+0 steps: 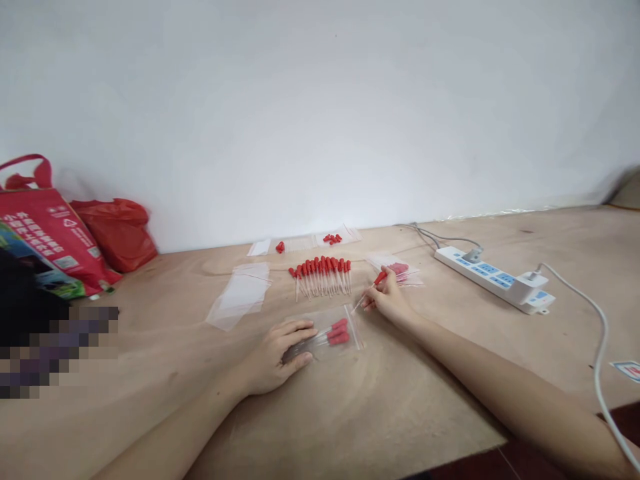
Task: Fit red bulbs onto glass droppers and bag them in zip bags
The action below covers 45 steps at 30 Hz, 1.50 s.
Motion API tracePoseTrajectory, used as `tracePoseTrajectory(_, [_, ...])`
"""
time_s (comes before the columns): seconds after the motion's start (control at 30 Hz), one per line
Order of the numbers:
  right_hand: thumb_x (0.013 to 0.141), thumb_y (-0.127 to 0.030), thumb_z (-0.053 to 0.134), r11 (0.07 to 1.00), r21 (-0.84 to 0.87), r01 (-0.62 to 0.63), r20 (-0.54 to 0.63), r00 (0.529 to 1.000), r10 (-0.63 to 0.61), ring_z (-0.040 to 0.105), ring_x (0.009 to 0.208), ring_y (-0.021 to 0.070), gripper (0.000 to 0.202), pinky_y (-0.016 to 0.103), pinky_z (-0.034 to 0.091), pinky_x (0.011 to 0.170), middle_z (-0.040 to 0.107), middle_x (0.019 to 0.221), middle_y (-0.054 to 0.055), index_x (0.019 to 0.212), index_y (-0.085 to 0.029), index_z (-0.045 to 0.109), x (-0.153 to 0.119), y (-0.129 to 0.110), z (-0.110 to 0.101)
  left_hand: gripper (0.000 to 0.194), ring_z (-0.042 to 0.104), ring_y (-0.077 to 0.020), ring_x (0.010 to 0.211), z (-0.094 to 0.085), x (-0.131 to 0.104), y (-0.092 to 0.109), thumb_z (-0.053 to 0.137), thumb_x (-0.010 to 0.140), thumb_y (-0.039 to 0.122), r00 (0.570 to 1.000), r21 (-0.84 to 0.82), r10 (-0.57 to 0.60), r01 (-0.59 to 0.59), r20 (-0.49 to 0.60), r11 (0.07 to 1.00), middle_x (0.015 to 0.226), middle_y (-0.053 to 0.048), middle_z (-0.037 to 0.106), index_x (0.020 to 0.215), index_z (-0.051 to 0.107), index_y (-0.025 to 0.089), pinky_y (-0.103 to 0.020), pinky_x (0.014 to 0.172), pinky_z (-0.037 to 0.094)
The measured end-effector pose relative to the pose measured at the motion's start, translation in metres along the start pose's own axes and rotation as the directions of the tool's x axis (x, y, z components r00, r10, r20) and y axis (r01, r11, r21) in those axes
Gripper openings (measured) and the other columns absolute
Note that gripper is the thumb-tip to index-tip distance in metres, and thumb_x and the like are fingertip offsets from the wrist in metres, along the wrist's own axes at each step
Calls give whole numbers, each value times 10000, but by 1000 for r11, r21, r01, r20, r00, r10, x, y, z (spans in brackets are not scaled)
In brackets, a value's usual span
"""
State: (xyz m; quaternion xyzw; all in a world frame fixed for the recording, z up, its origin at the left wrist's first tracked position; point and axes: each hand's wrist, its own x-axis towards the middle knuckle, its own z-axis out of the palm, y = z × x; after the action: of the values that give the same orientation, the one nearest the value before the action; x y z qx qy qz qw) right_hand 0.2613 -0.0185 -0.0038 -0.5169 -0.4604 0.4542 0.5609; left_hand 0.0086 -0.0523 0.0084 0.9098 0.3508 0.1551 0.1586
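Note:
My right hand [385, 298] pinches a dropper [379, 279] with a red rubber bulb and a thin clear tube. The tube slants down to the left, its tip beside the mouth of a clear zip-lock bag [327, 319]. Inside that bag lie several droppers [339, 332], bulbs toward the zip end at the right. My left hand [285, 350] rests on the bag's left end, thumb and fingers curved over it, holding it against the table. Beyond the hands, a row of red-bulbed droppers [323, 270] lies side by side on the table.
Flat bags [243, 293] lie at left; a filled bag [400, 269] lies behind my right hand. Loose red bulbs [333, 238] sit near the wall. A power strip [487, 272] with cables is at right. Red bags [117, 233] stand at the far left of the wooden table [400, 413].

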Motion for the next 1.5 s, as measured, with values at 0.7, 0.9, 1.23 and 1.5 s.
tracePoseTrajectory(0.7, [564, -324, 696, 994, 25, -104, 384, 919, 86, 466, 368, 60, 299, 169, 370, 354, 493, 434, -76, 726, -150, 514, -15, 13, 14, 427, 404, -235, 1157, 1, 0, 1, 449, 824, 348, 998, 44, -59, 59, -5, 997, 1257, -73, 463, 1225, 403, 211, -409, 965, 335])
tracePoseTrajectory(0.9, [619, -254, 653, 992, -98, -82, 406, 907, 115, 425, 329, 30, 212, 149, 318, 313, 555, 530, -53, 742, -138, 525, -12, 12, 16, 425, 403, -231, 1157, 1, 0, 2, 443, 823, 342, 998, 65, -68, 68, 1, 996, 1252, -85, 461, 1219, 404, 190, -408, 962, 339])
tracePoseTrajectory(1.23, [627, -383, 622, 997, -70, -40, 379, 923, 64, 519, 440, 101, 250, 212, 421, 425, 557, 497, -22, 589, -159, 519, -11, 22, 29, 413, 427, -229, 1137, 0, 1, 3, 451, 814, 335, 999, 60, -46, 47, -14, 997, 1223, -73, 492, 1204, 426, 199, -395, 948, 362])
tracePoseTrajectory(1.5, [684, -152, 502, 778, -536, 328, 152, 944, -293, 513, 530, 95, 70, 219, 411, 547, 595, 650, 5, 668, -145, 569, 19, 12, 7, 425, 415, -220, 1146, 0, 1, 1, 446, 822, 342, 1000, 65, -18, 18, -1, 998, 1243, -77, 471, 1221, 412, 200, -389, 962, 344])
